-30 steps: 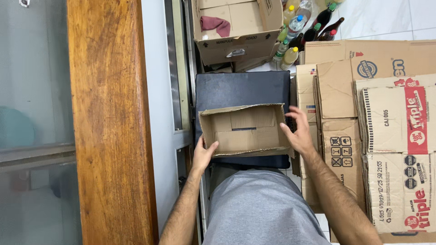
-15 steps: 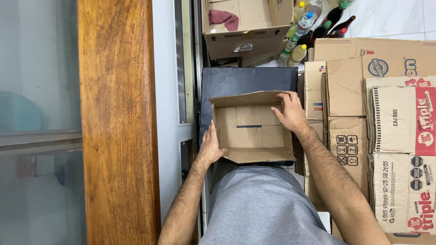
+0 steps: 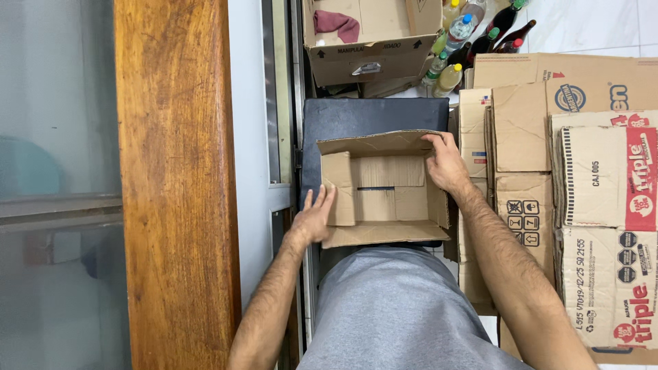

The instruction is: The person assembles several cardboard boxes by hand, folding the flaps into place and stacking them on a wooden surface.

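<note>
A small brown cardboard box (image 3: 385,188) lies open-side up on a dark padded seat (image 3: 373,118) in front of me, its flaps spread outward. My left hand (image 3: 317,216) presses flat against the box's left flap, fingers apart. My right hand (image 3: 445,163) grips the box's upper right corner, fingers curled over the edge of the right flap. The inside of the box looks empty.
A wooden door frame (image 3: 175,185) stands at left beside glass. Flattened cardboard boxes (image 3: 576,185) are stacked at right. A larger open box (image 3: 370,38) with a red cloth sits beyond the seat, with several bottles (image 3: 473,38) next to it.
The box has turned from facing me on its side to lying open-side up, with its flaps spread. Both hands shifted along its sides as it tipped.
</note>
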